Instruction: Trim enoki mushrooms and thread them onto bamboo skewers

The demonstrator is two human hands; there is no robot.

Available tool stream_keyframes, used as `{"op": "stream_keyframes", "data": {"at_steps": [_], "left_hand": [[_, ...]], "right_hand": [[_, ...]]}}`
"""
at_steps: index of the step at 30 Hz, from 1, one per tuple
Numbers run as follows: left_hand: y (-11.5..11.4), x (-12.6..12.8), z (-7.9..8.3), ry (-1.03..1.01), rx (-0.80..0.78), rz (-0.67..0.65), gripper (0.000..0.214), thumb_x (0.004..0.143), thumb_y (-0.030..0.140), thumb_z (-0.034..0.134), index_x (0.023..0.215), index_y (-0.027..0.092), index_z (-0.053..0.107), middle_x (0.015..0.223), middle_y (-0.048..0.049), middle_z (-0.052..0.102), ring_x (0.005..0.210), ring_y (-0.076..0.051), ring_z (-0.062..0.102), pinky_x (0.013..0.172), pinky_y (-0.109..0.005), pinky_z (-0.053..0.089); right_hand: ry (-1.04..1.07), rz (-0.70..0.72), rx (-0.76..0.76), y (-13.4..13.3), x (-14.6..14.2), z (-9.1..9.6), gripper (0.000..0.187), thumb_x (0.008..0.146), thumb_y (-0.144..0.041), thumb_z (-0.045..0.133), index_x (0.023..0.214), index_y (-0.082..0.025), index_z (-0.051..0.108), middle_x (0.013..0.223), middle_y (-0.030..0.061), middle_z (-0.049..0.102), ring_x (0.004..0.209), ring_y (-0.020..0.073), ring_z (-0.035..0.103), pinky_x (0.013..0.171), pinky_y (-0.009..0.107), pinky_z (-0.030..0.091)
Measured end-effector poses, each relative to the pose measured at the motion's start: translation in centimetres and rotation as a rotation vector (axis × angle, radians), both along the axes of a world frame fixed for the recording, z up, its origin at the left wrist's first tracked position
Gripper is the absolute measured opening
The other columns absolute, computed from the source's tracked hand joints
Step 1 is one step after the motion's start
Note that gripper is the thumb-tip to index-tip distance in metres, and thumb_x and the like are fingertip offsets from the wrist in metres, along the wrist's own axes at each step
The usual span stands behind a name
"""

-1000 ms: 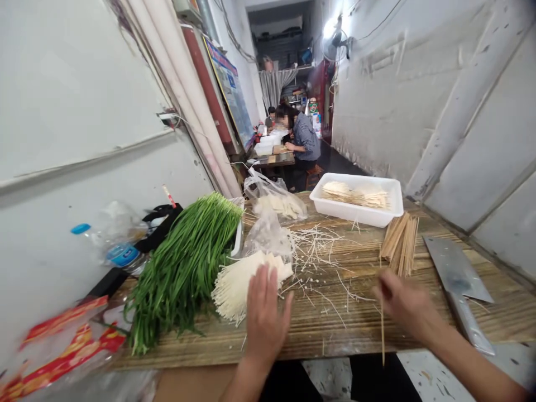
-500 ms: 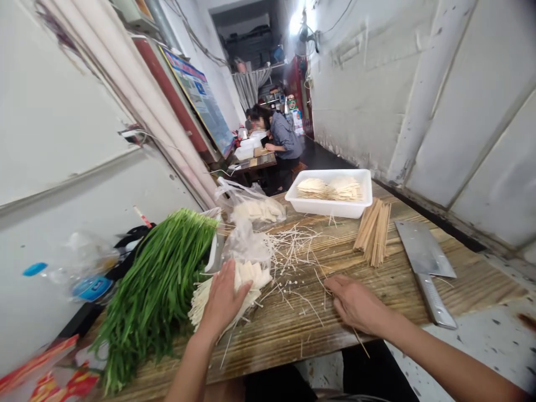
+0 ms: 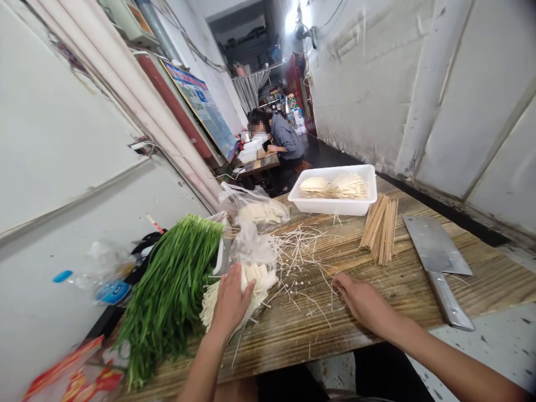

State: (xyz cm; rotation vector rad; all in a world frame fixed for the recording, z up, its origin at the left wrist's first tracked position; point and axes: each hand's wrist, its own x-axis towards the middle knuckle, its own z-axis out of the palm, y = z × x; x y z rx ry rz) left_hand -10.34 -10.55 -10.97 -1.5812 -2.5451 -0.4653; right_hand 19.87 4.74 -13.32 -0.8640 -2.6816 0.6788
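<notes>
My left hand (image 3: 229, 301) lies flat, thumb apart, over a pile of enoki mushrooms (image 3: 211, 304) and against folded pale sheets (image 3: 260, 274) that look like tofu skin. Fingers of my right hand (image 3: 355, 297) are curled together just above the wooden table; whatever they may pinch is hidden. Loose enoki strands (image 3: 299, 241) are scattered between the hands and beyond them. Behind the pile sits a clear plastic bag (image 3: 251, 245). A second bag holding more pale sheets (image 3: 263, 212) lies farther back.
Green chives (image 3: 171, 296) are heaped at the left. A white tray (image 3: 335, 206) of skewered pale food stands at the back, near wooden skewers (image 3: 380, 229) and a cleaver (image 3: 438, 251) on the right. A plastic bottle (image 3: 111, 291) lies far left. Another person (image 3: 287, 137) sits at a farther table.
The view has shifted slightly, moving the table's things a little to the right. A thin stick seen below my right hand no longer shows. My left hand stays on the enoki pile.
</notes>
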Motion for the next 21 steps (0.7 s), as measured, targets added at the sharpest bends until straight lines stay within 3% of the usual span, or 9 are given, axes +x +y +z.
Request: {"op": "stream_keyframes", "data": {"at_steps": [7,15,21], "left_hand": [[-0.1,-0.3,0.7,-0.06,-0.019,0.007,0.059,0.092,0.043,0.031,0.139,0.007,0.033,0.141,-0.0202,0.043,0.133,-0.026,0.037,0.112,-0.049,0.021],[-0.3,-0.9,1.0,-0.112,-0.058,-0.028,0.058,0.093,0.044,0.029,0.137,0.009,0.038,0.141,-0.0176,0.044,0.134,-0.024,0.036,0.113,-0.046,0.02],[-0.5,-0.8,0.7,-0.12,-0.071,-0.045,0.063,0.091,0.048,0.033,0.139,0.007,0.035,0.144,-0.0188,0.039,0.136,-0.025,0.031,0.114,-0.047,0.018]], "right_hand": [[0.141,-0.019,-0.024,-0.2,0.6,-0.8,0.042,0.091,-0.018,0.032,0.131,-0.016,0.044,0.081,0.0084,0.071,0.071,0.0215,0.067,0.065,0.029,0.047],[0.268,0.006,0.015,0.1,0.9,-1.8,0.041,0.09,-0.018,0.035,0.128,-0.021,0.051,0.087,0.0067,0.073,0.076,0.0211,0.069,0.07,0.03,0.052],[0.278,0.025,0.051,0.2,0.8,-2.5,0.04,0.092,-0.018,0.032,0.127,-0.016,0.051,0.096,0.0118,0.071,0.085,0.023,0.068,0.076,0.035,0.053]]}}
